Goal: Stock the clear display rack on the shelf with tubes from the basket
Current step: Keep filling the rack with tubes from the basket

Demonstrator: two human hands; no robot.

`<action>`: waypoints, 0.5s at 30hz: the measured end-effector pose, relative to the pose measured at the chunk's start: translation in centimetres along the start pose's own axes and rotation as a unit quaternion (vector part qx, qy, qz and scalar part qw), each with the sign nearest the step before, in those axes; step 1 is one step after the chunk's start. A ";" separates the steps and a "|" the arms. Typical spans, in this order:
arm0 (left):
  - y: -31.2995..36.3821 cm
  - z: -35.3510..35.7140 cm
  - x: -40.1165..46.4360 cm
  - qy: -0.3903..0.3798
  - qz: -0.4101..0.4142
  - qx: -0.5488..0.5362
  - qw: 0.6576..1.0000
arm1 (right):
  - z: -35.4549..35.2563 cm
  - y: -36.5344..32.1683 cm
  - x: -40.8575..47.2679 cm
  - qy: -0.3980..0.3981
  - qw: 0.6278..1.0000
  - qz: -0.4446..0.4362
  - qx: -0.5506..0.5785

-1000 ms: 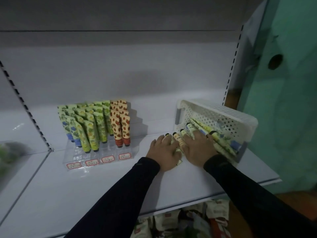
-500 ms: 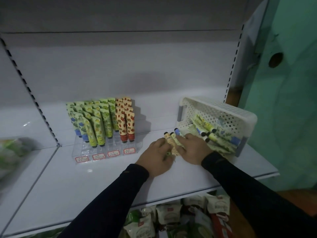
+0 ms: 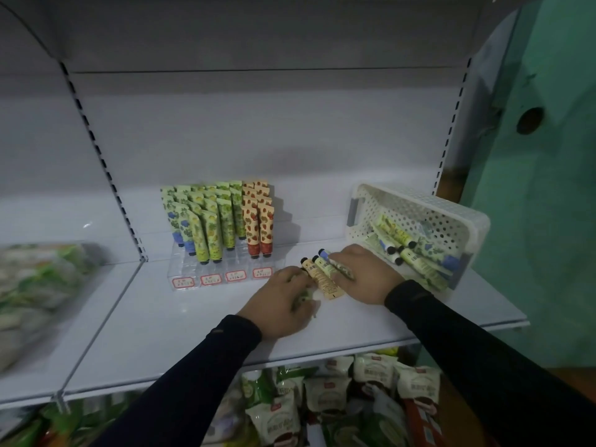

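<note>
The clear display rack stands on the white shelf, holding rows of upright green, blue-capped and orange tubes. A white perforated basket lies tipped on its side at the right, several tubes spilling from it. Between rack and basket, a small bunch of loose tubes lies on the shelf. My left hand curls around the tubes' lower ends. My right hand rests across them from the right, fingers over one tube.
A perforated shelf upright divides this bay from the left one, where blurred green packets lie. Packaged goods fill the shelf below. A teal wall stands right of the basket.
Both hands have drawn a bunch of tubes out of the basket mouth and leftward along the shelf, toward the rack. The camera view has shifted right and up.
</note>
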State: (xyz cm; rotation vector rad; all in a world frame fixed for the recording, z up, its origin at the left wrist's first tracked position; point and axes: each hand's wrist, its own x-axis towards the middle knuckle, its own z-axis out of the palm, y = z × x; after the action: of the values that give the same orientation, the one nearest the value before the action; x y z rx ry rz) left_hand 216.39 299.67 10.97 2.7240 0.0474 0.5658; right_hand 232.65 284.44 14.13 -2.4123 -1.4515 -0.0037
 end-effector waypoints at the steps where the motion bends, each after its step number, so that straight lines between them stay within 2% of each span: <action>1: 0.3 -0.4 -0.2 -0.001 -0.027 0.012 1.000 | -0.3 -0.2 -0.1 0.026 1.000 -0.002 0.003; 4: 1.2 -1.1 -0.4 -0.007 -0.152 0.093 0.984 | -0.6 -0.9 -0.5 0.054 0.998 -0.005 0.013; 8: 2.5 -1.0 -0.2 -0.057 -0.288 0.102 0.951 | 0.1 -2.2 -0.5 -0.001 0.999 -0.025 -0.025; 15: 3.6 -0.7 1.0 -0.094 -0.301 0.106 0.943 | 0.1 -2.9 0.0 -0.043 0.998 0.004 -0.043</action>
State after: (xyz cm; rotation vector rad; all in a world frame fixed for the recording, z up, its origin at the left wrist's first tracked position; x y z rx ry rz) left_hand 216.86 296.64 13.19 2.7362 0.9030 0.1239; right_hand 230.15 285.67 14.82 -2.5169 -1.5077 0.0399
